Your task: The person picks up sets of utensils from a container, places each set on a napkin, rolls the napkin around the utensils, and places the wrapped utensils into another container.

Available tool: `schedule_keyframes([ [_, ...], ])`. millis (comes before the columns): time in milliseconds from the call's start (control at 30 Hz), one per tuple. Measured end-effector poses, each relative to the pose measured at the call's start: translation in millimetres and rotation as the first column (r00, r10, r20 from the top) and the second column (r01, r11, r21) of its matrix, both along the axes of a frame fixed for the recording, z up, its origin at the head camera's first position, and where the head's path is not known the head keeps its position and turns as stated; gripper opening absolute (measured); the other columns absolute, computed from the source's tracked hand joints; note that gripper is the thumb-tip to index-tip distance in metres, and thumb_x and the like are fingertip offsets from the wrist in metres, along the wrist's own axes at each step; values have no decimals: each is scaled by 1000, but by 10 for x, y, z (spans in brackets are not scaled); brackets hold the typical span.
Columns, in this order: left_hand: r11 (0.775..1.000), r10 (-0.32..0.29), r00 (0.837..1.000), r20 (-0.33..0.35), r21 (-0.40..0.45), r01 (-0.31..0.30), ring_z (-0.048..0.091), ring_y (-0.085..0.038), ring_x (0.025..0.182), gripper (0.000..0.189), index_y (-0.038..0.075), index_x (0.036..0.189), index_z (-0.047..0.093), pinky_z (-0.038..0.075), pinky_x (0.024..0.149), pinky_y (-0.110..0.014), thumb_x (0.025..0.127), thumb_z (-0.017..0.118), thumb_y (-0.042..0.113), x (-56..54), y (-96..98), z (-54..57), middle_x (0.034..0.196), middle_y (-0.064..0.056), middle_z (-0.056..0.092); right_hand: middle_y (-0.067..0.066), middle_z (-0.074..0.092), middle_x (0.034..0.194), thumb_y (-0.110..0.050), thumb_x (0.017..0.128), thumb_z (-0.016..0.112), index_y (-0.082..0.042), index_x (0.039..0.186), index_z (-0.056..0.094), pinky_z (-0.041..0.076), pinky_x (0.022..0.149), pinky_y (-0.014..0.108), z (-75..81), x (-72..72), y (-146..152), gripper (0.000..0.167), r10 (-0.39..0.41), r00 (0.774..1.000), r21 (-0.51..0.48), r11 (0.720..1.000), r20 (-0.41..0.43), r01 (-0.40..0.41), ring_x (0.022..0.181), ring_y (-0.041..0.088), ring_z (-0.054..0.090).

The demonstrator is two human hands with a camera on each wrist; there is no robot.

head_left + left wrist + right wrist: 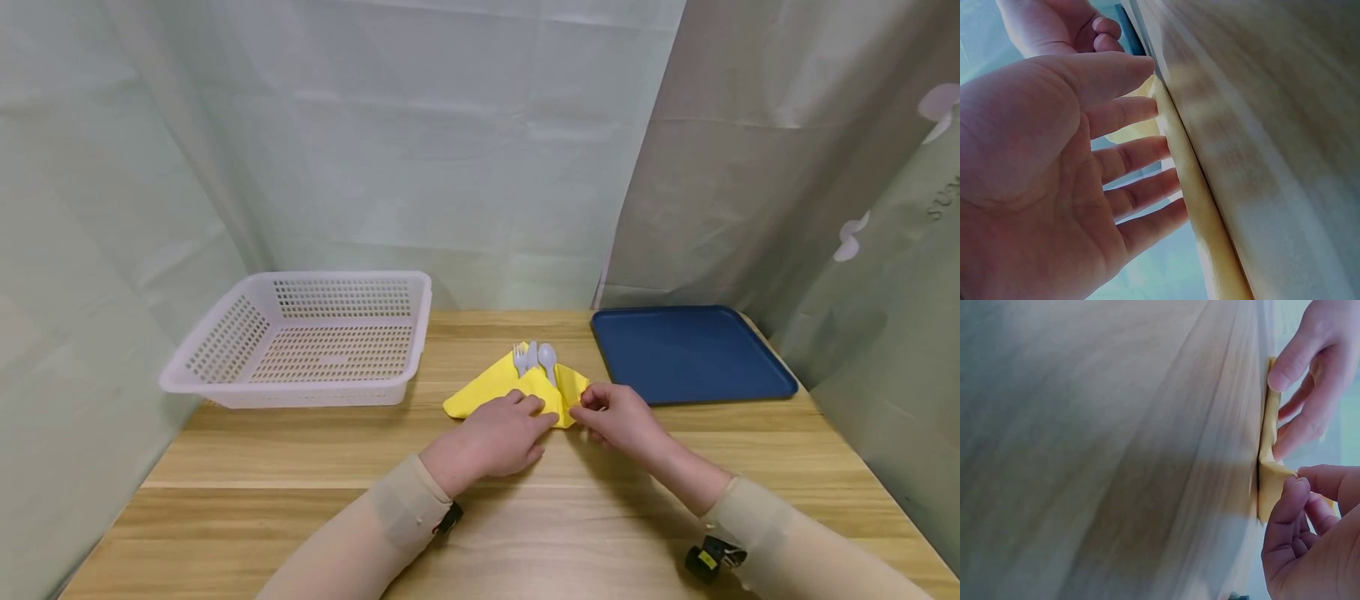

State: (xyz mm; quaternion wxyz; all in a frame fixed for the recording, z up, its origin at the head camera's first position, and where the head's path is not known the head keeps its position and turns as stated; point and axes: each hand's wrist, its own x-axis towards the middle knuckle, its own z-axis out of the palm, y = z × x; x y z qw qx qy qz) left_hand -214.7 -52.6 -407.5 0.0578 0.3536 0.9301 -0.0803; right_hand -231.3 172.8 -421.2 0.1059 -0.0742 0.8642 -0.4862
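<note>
A yellow napkin [483, 390] lies folded on the wooden table around a grey plastic fork [520, 358], knife [532, 356] and spoon [548, 357], whose upper ends stick out at the top. My left hand [501, 435] rests on the front of the napkin, its fingertips pressing the fold down. In the left wrist view those fingers [1132, 153] are spread and fairly straight against the cloth. My right hand [624, 421] pinches the napkin's right flap between thumb and fingers; the right wrist view shows this flap [1272, 481] lifted at the pinched corner. The cutlery's lower ends are hidden under the cloth.
To the left stands a white plastic basket [382, 392] with perforated walls. A dark blue tray [693, 354] lies at the back right of the table [300, 467]. Pale curtains [450, 150] hang behind and along both sides.
</note>
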Motion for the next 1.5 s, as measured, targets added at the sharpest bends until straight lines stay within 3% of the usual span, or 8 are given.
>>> schedule_keyframes([
  [133,1000,-5,1000,-1,0,5,57,-25,137,51,24,161,60,50,114,-35,112,63,41,-2,1,-3,151,-3,61,6,69,86,-11,102,81,-5,99,72,55,59,25,-8,-7,-38,11,-1,1000,1,1000,-18,1,69,19,65],
  [300,1000,-6,1000,3,16,6,57,-24,134,51,23,159,61,51,113,-35,112,64,40,-4,-4,3,149,-2,62,2,75,96,-12,100,83,-6,100,78,56,70,25,-5,-12,-93,8,15,994,59,998,-107,-9,85,17,67],
  [567,1000,-13,1000,-18,22,14,58,-25,134,49,21,157,63,51,113,-34,112,64,39,1,-20,0,150,-2,62,-3,76,97,-13,101,82,-10,98,83,58,80,29,-22,-20,-152,4,66,976,113,993,-206,-44,93,15,69],
  [933,998,-52,998,-33,36,53,59,-25,131,46,18,153,66,50,112,-34,111,65,36,-1,-55,27,148,-3,64,-4,79,98,-14,101,83,-12,97,85,58,78,29,-48,-47,-177,5,92,972,112,991,-217,-69,91,14,68],
  [1500,996,-77,996,-36,46,79,61,-24,127,42,17,147,69,50,112,-34,110,68,35,-11,-79,42,140,-2,67,-3,79,97,-17,102,82,-11,100,85,56,76,29,-66,-83,-212,7,98,982,97,992,-162,-82,91,16,66],
])
